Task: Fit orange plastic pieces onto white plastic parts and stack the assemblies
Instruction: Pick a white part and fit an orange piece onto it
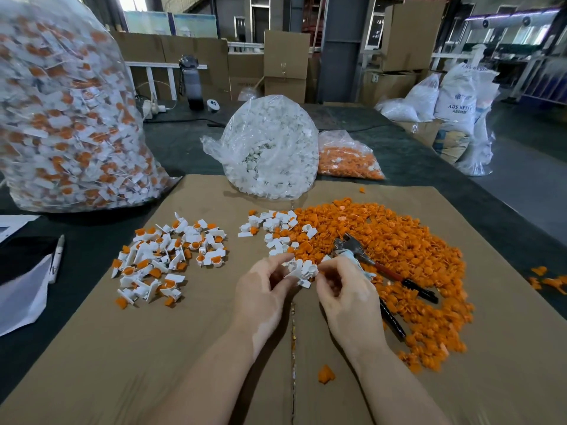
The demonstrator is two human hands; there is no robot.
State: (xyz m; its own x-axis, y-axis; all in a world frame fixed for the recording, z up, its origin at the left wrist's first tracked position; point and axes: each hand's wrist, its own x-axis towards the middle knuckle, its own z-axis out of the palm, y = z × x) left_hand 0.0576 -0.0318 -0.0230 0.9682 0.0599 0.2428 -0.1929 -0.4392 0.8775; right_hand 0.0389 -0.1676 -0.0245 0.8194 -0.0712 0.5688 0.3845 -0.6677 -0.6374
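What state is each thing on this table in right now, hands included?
Left hand: pinching white parts.
Right hand: fingers curled at the same white parts.
Orange pieces: loose heap on the cardboard.
Finished assemblies: scattered pile, left.
Pliers: lying on the orange heap.
White-parts bag: upright, full.
Big assemblies bag: full.
Orange-pieces bag: lying flat.

Evenly lit by soft daylight from windows at rear and right; no harsh shadows, only faint soft ones under hands and bags. Mild glare on clear plastic bag and large bag at left. Strong wide-angle bowing toward edges. Centre reasonably sharp; motion smear at left edge and lower forearms. Background soft, slightly overexposed at windows.
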